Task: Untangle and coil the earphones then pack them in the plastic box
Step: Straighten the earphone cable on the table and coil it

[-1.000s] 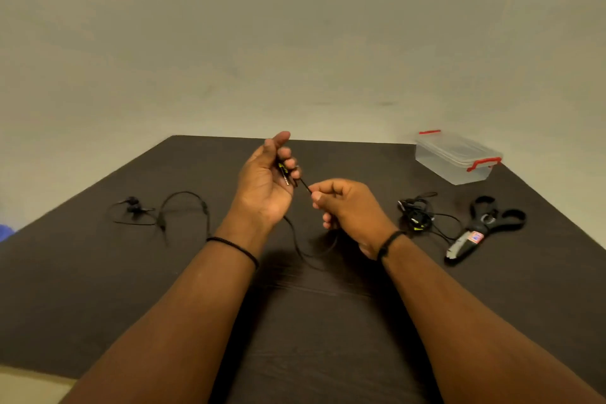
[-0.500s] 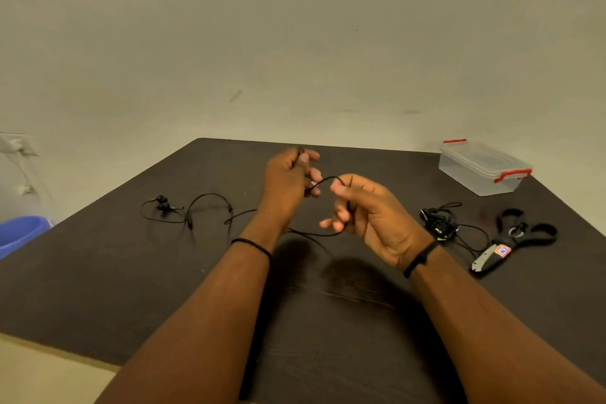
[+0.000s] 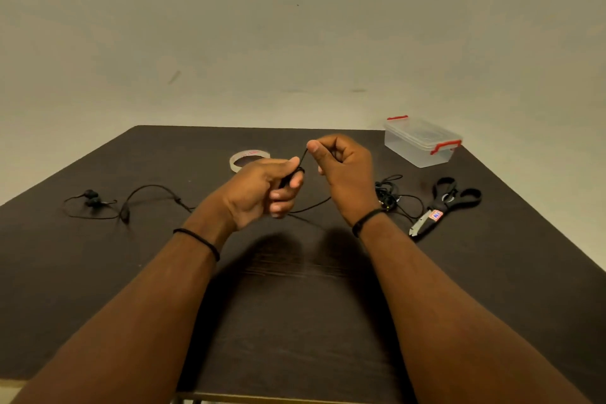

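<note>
**Head view: coiling the first earphone cable, with points of likely failure**

I see my left hand [image 3: 262, 188] curled round the plug end of the thin black earphone cable [image 3: 154, 188], clamping it between thumb and fingers above the dark wooden table [image 3: 328, 321]. My right hand [image 3: 344, 167] pinches the same cable just beyond, drawing a short taut stretch up between the two hands. The rest of the cable trails left across the table to the pair of black earbuds [image 3: 91, 198], which lie well apart from my hands.

A second, bunched black earphone set [image 3: 388, 195] lies to the right, near the black-handled scissors [image 3: 446, 203]. The clear plastic box with red clips [image 3: 423, 143] stands at the far right corner, its lid on. A roll of pale tape [image 3: 249, 159] lies behind my left hand.

Risks, as I judge them:
- Wrapping too tightly may kink the cable at the plug.
- The slack loop near the earbuds may knot as it drags in.
- A loose left grip would let the turns spring apart.
- The box must be unclipped while a coil is held.
</note>
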